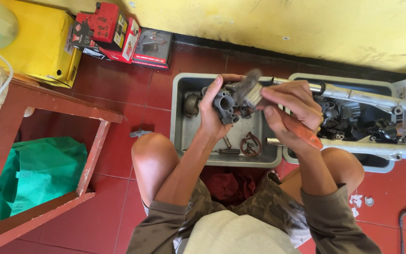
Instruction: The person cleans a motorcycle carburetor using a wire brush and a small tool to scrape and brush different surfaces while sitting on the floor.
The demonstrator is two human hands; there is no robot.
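The grimy grey cast-metal carburettor body [225, 107] sat gripped in the left hand [211, 110] above the grey plastic tray [179, 117], still dark with dirt, while the right hand [293, 106], closed on an orange-handled paintbrush [301, 131], worked blurred bristles over it, with small metal parts [247, 143] lying loose in the tray.

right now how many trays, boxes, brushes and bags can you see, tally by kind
grey trays: 2
boxes, one yellow, one red, one dark: 3
orange-handled brush in the right hand: 1
green bag: 1
total: 7
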